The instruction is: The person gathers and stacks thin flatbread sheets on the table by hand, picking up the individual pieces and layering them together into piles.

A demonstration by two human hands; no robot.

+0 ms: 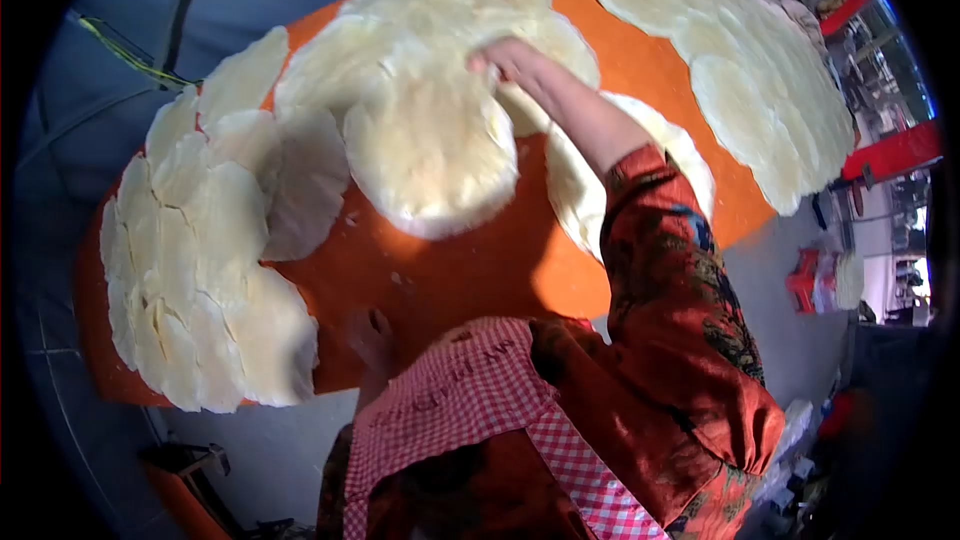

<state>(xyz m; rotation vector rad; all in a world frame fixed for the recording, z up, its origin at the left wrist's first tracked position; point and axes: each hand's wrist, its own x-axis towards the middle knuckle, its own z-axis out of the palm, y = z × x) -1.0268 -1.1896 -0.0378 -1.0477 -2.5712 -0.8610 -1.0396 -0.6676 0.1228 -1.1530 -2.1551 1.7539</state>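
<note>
Thin, pale, round sheets (190, 270) overlap in groups on an orange table surface (450, 285). My right hand (500, 60) reaches out to the upper middle, its fingers bent together at the upper right edge of a round sheet (430, 155). That sheet lies over others, with its lower edge on the bare orange. Whether the fingers pinch its edge is too small to tell. My left hand (372, 338) is low over the table near my apron, in shadow and blurred, with no sheet seen in it.
More overlapping sheets (760, 90) cover the table's right side. A red stool (805, 280) stands on the floor at the right. Metal frames are at the upper right. A yellow-green cord (125, 60) lies on the dark cloth at the upper left.
</note>
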